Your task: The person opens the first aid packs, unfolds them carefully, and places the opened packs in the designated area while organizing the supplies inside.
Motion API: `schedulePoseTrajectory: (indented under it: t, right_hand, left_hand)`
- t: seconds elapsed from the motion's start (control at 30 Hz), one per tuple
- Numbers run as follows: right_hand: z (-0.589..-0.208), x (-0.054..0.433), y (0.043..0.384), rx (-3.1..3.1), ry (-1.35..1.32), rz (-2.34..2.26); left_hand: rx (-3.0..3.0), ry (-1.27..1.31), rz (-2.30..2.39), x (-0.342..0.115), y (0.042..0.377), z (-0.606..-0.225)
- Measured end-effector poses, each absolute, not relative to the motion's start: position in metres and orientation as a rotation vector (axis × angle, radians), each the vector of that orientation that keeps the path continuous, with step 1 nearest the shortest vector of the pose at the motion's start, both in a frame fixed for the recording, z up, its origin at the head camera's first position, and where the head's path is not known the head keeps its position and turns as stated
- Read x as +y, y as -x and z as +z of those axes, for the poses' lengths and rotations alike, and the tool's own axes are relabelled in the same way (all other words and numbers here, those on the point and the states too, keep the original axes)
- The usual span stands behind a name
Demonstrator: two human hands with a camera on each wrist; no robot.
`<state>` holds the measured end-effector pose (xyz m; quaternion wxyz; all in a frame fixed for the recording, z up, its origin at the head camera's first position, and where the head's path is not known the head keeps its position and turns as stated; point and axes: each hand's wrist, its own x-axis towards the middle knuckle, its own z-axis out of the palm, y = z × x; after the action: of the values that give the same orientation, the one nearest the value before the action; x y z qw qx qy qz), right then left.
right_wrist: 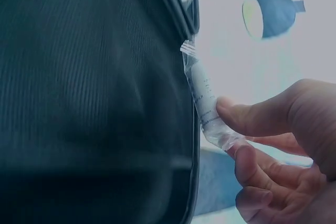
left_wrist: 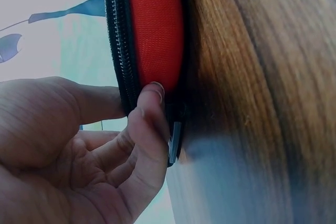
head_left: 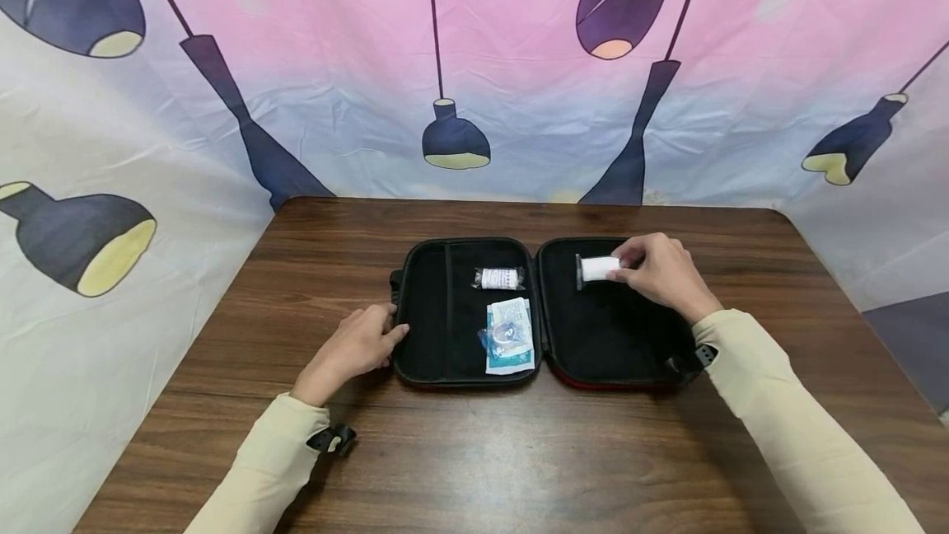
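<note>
A black-lined zip case (head_left: pixel 424 311) lies unfolded flat on the table, its outside red in the left wrist view. My left hand (head_left: pixel 359 344) pinches the case's left edge between thumb and fingers, beside the zipper (left_wrist: pixel 122 40). Over the case's right half, my right hand (head_left: pixel 663 270) holds a white bandage roll (right_wrist: pixel 205 95) in clear wrapping by one end, between thumb and fingertips. Another wrapped bandage roll (head_left: pixel 498 278) rests in the left half. Below it lie flat white-and-teal packets (head_left: pixel 521 361) with a small clear-blue item (head_left: pixel 507 334) on top.
The case stands on a brown wood-grain table (head_left: pixel 474 460). A patterned cloth (head_left: pixel 371 130) with printed lamps hangs behind the table's far edge and along its sides. An elastic strap (head_left: pixel 448 311) runs down the case's left half.
</note>
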<state>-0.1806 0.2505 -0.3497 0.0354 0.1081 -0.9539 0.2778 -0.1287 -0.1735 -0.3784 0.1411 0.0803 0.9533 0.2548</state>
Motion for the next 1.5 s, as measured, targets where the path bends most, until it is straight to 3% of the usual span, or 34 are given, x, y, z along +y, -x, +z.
schedulePoseTrajectory:
  t: [0.67,1.5]
  right_hand:
    - [-0.360,0.300,0.175,-2.960,-0.108,0.651]
    - [-0.375,0.297,0.180,-3.070,-0.267,0.878]
  left_hand:
    - [2.769,-0.257,0.730,-0.175,0.128,-0.380]
    - [2.762,-0.263,0.752,-0.174,0.128,-0.382]
